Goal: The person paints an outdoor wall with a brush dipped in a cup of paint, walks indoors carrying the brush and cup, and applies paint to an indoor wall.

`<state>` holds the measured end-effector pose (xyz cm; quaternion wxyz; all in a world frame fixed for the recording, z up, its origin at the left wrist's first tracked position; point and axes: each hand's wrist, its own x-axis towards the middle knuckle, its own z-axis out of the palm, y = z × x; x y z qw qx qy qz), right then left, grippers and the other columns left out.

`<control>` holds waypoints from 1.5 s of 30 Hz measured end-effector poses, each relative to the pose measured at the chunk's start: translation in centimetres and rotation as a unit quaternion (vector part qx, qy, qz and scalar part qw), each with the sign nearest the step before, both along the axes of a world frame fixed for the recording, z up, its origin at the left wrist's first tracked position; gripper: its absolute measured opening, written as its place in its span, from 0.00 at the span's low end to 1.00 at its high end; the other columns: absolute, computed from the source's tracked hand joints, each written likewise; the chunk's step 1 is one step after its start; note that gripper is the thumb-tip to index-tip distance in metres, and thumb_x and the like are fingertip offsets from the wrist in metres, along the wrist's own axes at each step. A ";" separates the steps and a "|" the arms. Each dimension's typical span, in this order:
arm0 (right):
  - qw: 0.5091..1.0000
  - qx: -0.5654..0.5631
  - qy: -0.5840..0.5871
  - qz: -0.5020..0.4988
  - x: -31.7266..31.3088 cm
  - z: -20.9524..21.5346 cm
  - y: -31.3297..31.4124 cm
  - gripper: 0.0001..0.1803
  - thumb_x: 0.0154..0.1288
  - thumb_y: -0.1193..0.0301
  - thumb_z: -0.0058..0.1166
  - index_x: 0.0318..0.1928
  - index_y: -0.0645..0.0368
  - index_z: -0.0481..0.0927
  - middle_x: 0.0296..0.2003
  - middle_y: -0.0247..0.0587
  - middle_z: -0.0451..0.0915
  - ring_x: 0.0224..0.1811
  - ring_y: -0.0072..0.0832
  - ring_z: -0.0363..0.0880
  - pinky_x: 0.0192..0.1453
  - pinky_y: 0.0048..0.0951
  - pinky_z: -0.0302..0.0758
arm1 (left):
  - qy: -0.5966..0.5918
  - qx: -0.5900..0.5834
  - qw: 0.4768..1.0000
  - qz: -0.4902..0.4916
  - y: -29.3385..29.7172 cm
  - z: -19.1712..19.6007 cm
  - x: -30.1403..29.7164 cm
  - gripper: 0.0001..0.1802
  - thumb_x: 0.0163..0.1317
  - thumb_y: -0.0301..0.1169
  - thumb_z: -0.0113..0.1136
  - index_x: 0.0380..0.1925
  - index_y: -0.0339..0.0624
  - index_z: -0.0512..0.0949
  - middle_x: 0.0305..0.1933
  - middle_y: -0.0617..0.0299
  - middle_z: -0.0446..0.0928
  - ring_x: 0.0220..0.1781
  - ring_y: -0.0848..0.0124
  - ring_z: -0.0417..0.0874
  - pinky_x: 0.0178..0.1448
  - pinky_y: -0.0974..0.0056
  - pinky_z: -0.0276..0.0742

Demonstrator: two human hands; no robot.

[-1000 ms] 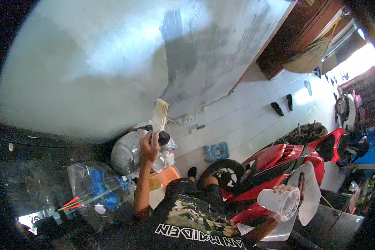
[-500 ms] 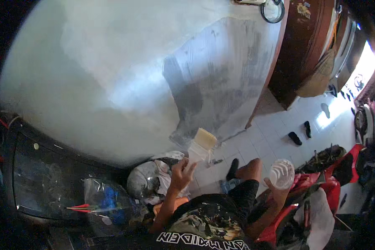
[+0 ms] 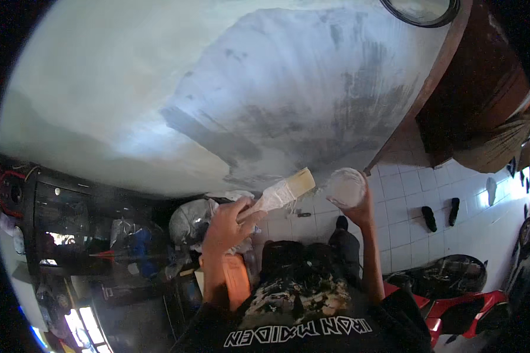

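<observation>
The wall [image 3: 229, 88] fills most of the view: pale grey-white plaster, with a darker, streaky grey patch spreading across its middle and right, brushed in uneven strokes. To the right of it stands a dark brown wooden door [image 3: 477, 88], and below that a floor of white tiles [image 3: 406, 229].

On the tiles lie two dark sandals [image 3: 440, 216], side by side near the door. At the lower right a red motorbike [image 3: 453, 306] shows in part, with a black seat above its red panels. At the left a dark shelf unit [image 3: 70, 235] holds a clutter of bags and oddments too dim to sort; one grey-white plastic sack [image 3: 188, 220] bulges just beside the left hand.

One paintbrush [image 3: 285, 191] is in view: wide and flat, with pale bristles and a handle smeared white with paint, tilted up to the right, its bristle end close to the lower edge of the grey patch. The left hand [image 3: 227, 223] is closed around its handle.

One small round cup [image 3: 345, 187], white and seemingly coated with white paint inside, sits just right of the brush tip. The right hand [image 3: 359, 209] grips it from beneath, arm raised
</observation>
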<state>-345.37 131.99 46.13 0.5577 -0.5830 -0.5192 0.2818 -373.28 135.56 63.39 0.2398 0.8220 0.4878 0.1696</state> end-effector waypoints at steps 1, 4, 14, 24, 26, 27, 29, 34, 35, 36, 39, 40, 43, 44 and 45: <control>1.000 -0.010 0.004 0.009 0.5 0.1 0.8 0.41 0.36 0.69 0.73 0.53 0.64 0.65 0.48 0.46 0.72 0.51 0.34 0.71 0.55 0.36 0.70 | 0.015 0.017 1.000 -0.011 0.2 0.8 0.8 0.18 0.53 0.42 0.61 0.32 0.36 0.74 0.27 0.48 0.76 0.29 0.52 0.79 0.32 0.61 0.72; 0.998 -0.031 -0.042 0.039 0.7 0.5 2.3 0.48 0.35 0.63 0.72 0.57 0.64 0.61 0.52 0.51 0.70 0.55 0.45 0.69 0.58 0.41 0.66 | 0.104 0.021 0.994 -0.024 1.3 3.4 2.7 0.19 0.53 0.45 0.59 0.32 0.38 0.77 0.29 0.48 0.78 0.32 0.51 0.79 0.36 0.56 0.73; 0.988 -0.016 -0.107 0.109 -3.9 5.1 3.5 0.45 0.31 0.63 0.72 0.55 0.57 0.66 0.52 0.50 0.68 0.57 0.46 0.64 0.61 0.43 0.61 | 0.254 0.037 0.952 -0.166 3.5 7.9 4.3 0.16 0.51 0.39 0.58 0.25 0.34 0.78 0.24 0.45 0.74 0.32 0.49 0.77 0.39 0.53 0.72; 0.992 0.026 -0.068 0.106 -10.1 4.2 2.6 0.38 0.33 0.63 0.72 0.48 0.59 0.69 0.40 0.45 0.75 0.43 0.44 0.73 0.47 0.37 0.70 | 0.252 0.074 0.936 -0.235 4.7 6.4 5.2 0.09 0.43 0.31 0.59 0.19 0.34 0.78 0.24 0.44 0.77 0.30 0.49 0.80 0.35 0.53 0.77; 0.992 0.032 -0.060 0.103 -10.7 3.4 2.2 0.38 0.34 0.62 0.73 0.47 0.60 0.68 0.39 0.46 0.76 0.42 0.43 0.75 0.47 0.36 0.71 | 0.249 0.084 0.932 -0.248 4.8 5.4 5.5 0.08 0.41 0.30 0.59 0.18 0.35 0.78 0.24 0.45 0.77 0.30 0.51 0.81 0.34 0.53 0.77; 0.992 0.005 -0.035 0.121 -11.1 3.5 2.1 0.38 0.36 0.64 0.72 0.49 0.61 0.67 0.40 0.44 0.77 0.43 0.36 0.76 0.46 0.33 0.72 | 0.254 0.099 0.925 -0.265 4.6 4.9 5.6 0.06 0.40 0.28 0.59 0.17 0.35 0.79 0.24 0.45 0.78 0.30 0.52 0.81 0.34 0.54 0.77; 0.990 -0.024 -0.014 0.137 -11.5 4.3 1.9 0.38 0.38 0.66 0.72 0.50 0.61 0.66 0.42 0.42 0.78 0.43 0.28 0.77 0.46 0.31 0.73 | 0.254 0.109 0.925 -0.263 4.4 4.7 5.2 0.06 0.39 0.28 0.59 0.17 0.36 0.79 0.24 0.46 0.78 0.30 0.53 0.81 0.34 0.54 0.77; 0.990 -0.021 -0.005 0.136 -11.2 4.9 1.9 0.36 0.32 0.62 0.73 0.44 0.58 0.69 0.38 0.42 0.78 0.40 0.34 0.78 0.42 0.32 0.73 | 0.239 0.104 0.938 -0.229 4.3 3.3 5.2 0.06 0.38 0.27 0.59 0.18 0.37 0.79 0.24 0.45 0.78 0.30 0.53 0.81 0.34 0.54 0.77; 0.990 -0.020 -0.007 0.137 -10.9 5.1 1.9 0.36 0.32 0.62 0.73 0.44 0.58 0.69 0.38 0.42 0.78 0.40 0.34 0.78 0.42 0.32 0.73 | 0.239 0.097 0.941 -0.221 4.1 3.4 5.4 0.06 0.39 0.28 0.59 0.18 0.36 0.79 0.24 0.45 0.78 0.30 0.53 0.81 0.34 0.54 0.78; 0.988 -0.040 -0.022 0.149 -10.6 5.4 1.9 0.40 0.33 0.65 0.74 0.49 0.60 0.67 0.41 0.42 0.78 0.43 0.31 0.77 0.46 0.32 0.73 | 0.239 0.089 0.943 -0.213 4.0 3.5 5.5 0.06 0.39 0.28 0.59 0.18 0.36 0.79 0.25 0.45 0.78 0.31 0.53 0.81 0.33 0.54 0.78; 0.985 -0.048 -0.028 0.160 -10.2 5.7 1.7 0.42 0.35 0.68 0.74 0.53 0.61 0.65 0.44 0.41 0.77 0.46 0.28 0.77 0.49 0.32 0.72 | 0.222 0.126 0.945 -0.203 3.9 2.5 5.6 0.07 0.40 0.28 0.59 0.19 0.35 0.79 0.26 0.45 0.78 0.31 0.52 0.82 0.33 0.54 0.78; 0.987 -0.039 -0.018 0.154 -10.2 5.9 1.6 0.42 0.35 0.67 0.74 0.52 0.60 0.65 0.44 0.41 0.77 0.45 0.28 0.77 0.48 0.32 0.73 | 0.223 0.125 0.946 -0.198 3.9 2.4 5.8 0.07 0.40 0.28 0.59 0.19 0.35 0.79 0.26 0.45 0.78 0.31 0.52 0.82 0.33 0.54 0.78; 0.983 -0.034 0.038 0.174 -10.2 7.2 1.8 0.41 0.36 0.67 0.73 0.52 0.60 0.65 0.44 0.41 0.77 0.46 0.28 0.76 0.49 0.31 0.72 | 0.238 0.081 0.950 -0.183 3.8 2.2 6.4 0.07 0.40 0.28 0.58 0.20 0.35 0.79 0.27 0.46 0.78 0.31 0.53 0.82 0.33 0.54 0.78; 0.982 -0.034 0.038 0.182 -10.2 7.0 1.9 0.41 0.36 0.67 0.73 0.52 0.60 0.65 0.44 0.41 0.77 0.46 0.28 0.76 0.49 0.31 0.72 | 0.242 0.082 0.951 -0.172 3.6 2.2 6.5 0.07 0.41 0.28 0.58 0.20 0.36 0.79 0.26 0.46 0.78 0.30 0.53 0.82 0.33 0.54 0.78; 0.975 -0.049 0.083 0.201 -10.1 6.7 2.0 0.41 0.36 0.67 0.73 0.52 0.60 0.65 0.44 0.41 0.77 0.46 0.28 0.76 0.49 0.31 0.72 | 0.246 0.083 0.952 -0.160 3.4 2.2 6.5 0.07 0.41 0.28 0.58 0.20 0.36 0.79 0.26 0.46 0.78 0.30 0.53 0.82 0.33 0.54 0.78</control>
